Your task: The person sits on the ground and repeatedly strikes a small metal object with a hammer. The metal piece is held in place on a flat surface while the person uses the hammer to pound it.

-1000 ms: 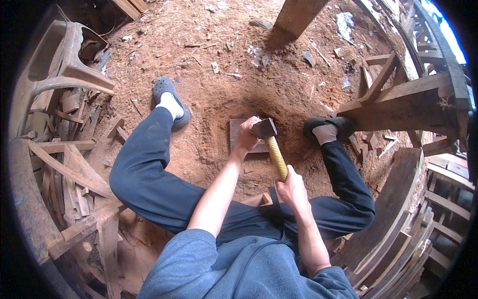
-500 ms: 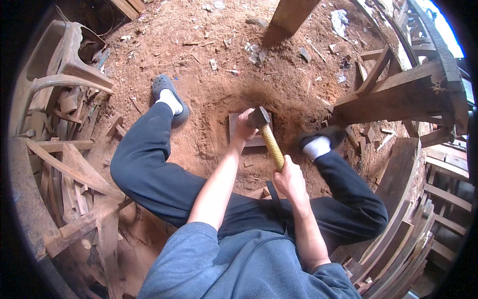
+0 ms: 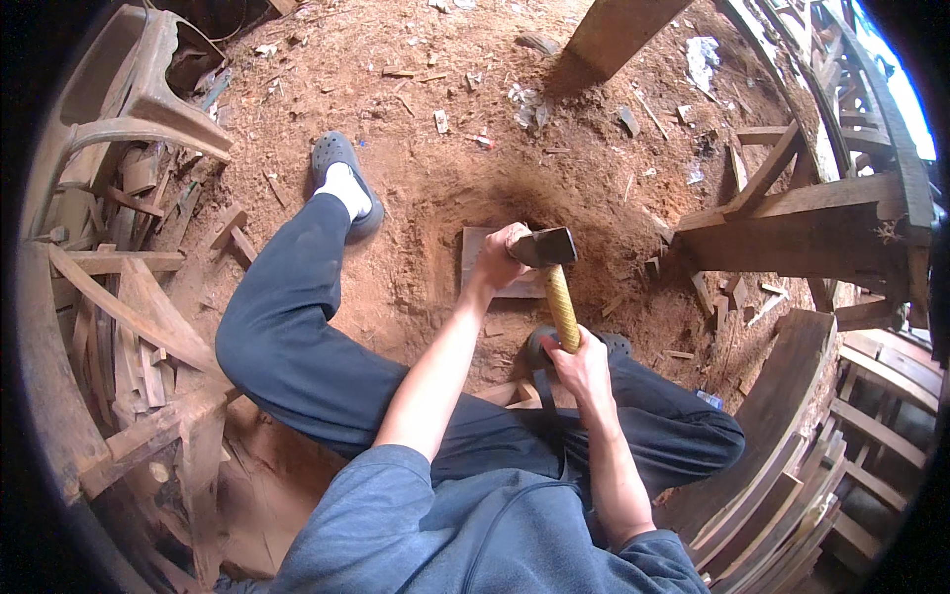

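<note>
My right hand [image 3: 584, 368] is wrapped round the lower end of a hammer's yellow textured handle [image 3: 561, 309]. The dark, blocky hammer head [image 3: 546, 247] hangs right beside my left hand [image 3: 502, 259], overlapping its fingers in the picture. That left hand is closed in a fist-like grip, and whatever it holds is hidden by the fingers and the hammer head. Under both lies a flat, pale wooden board [image 3: 475, 253], set in a shallow hollow of the sawdust-covered ground.
A worn plastic chair [image 3: 148, 129] and piled scrap wood [image 3: 139, 366] stand at the left. Thick timber beams [image 3: 792, 238] and stacked planks [image 3: 772, 475] crowd the right. A wooden post [image 3: 618, 40] rises at the far side. My clog-shod foot [image 3: 341, 178] rests left of the hollow.
The hammer head has turned and shifted a little right, off my left hand's knuckles. My right foot has drawn in from the right, now partly behind my right hand. The view has shifted slightly.
</note>
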`<state>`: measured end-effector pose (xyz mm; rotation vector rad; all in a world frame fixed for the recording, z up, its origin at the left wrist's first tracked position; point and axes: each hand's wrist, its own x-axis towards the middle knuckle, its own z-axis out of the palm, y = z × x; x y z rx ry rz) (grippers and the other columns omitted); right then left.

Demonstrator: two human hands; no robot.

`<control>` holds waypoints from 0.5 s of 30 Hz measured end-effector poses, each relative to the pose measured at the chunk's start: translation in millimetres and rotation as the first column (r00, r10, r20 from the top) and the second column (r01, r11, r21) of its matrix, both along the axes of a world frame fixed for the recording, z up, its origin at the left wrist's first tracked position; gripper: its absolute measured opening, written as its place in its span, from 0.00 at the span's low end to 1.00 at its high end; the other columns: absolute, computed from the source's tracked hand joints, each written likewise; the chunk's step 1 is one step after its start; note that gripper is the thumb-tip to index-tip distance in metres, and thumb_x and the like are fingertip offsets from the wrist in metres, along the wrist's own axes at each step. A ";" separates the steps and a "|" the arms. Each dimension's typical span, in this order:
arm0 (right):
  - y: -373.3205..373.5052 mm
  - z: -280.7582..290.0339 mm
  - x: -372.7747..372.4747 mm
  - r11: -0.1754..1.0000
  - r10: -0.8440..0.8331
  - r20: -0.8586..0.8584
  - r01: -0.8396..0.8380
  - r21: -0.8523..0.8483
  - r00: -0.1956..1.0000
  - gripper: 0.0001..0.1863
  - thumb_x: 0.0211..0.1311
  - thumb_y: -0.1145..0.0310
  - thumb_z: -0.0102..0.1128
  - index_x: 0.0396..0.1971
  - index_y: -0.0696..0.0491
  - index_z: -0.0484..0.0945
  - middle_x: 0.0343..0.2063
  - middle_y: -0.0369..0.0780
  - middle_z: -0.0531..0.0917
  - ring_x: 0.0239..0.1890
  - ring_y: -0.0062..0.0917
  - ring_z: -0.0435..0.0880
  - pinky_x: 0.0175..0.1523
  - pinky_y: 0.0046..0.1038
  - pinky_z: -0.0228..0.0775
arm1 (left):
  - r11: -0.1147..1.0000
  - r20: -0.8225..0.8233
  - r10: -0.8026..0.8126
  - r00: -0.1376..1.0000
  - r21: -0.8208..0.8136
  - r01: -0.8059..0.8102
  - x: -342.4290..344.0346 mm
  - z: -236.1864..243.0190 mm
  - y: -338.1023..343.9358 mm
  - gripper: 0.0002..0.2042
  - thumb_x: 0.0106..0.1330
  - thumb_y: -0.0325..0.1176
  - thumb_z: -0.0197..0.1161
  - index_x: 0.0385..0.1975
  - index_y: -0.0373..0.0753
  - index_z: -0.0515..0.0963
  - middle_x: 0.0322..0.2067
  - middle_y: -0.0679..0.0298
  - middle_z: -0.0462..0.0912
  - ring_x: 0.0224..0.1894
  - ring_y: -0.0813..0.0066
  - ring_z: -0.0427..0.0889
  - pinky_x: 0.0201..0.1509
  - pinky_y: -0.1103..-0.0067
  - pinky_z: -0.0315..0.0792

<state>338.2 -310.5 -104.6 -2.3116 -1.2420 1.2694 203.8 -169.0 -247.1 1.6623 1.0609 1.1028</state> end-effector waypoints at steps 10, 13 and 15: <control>14.3 80.0 49.0 0.877 -0.062 -0.010 0.059 0.476 0.998 0.10 0.47 0.71 0.67 0.24 0.58 0.74 0.16 0.32 0.74 0.20 0.15 0.70 0.26 0.22 0.63 | 0.991 0.037 0.075 0.996 -0.110 -0.071 7.5 1.8 -9.1 0.13 0.42 0.31 0.69 0.25 0.36 0.73 0.24 0.57 0.79 0.30 0.57 0.81 0.35 0.71 0.75; 17.9 131.7 52.5 0.680 -0.222 -0.338 0.394 0.619 0.915 0.12 0.48 0.73 0.69 0.21 0.54 0.70 0.12 0.33 0.71 0.11 0.14 0.67 0.16 0.19 0.57 | 0.997 0.047 0.073 0.996 -0.040 -0.072 13.1 -1.0 -9.3 0.12 0.43 0.30 0.69 0.24 0.36 0.73 0.24 0.57 0.80 0.28 0.58 0.82 0.34 0.72 0.76; 21.1 134.9 45.3 0.545 -0.197 -0.418 0.454 0.705 0.887 0.10 0.47 0.79 0.61 0.21 0.54 0.67 0.10 0.32 0.65 0.09 0.15 0.66 0.12 0.18 0.56 | 0.996 0.064 0.066 0.996 -0.059 -0.062 15.4 -2.1 -10.1 0.11 0.43 0.30 0.69 0.24 0.37 0.73 0.24 0.57 0.80 0.28 0.58 0.82 0.34 0.72 0.76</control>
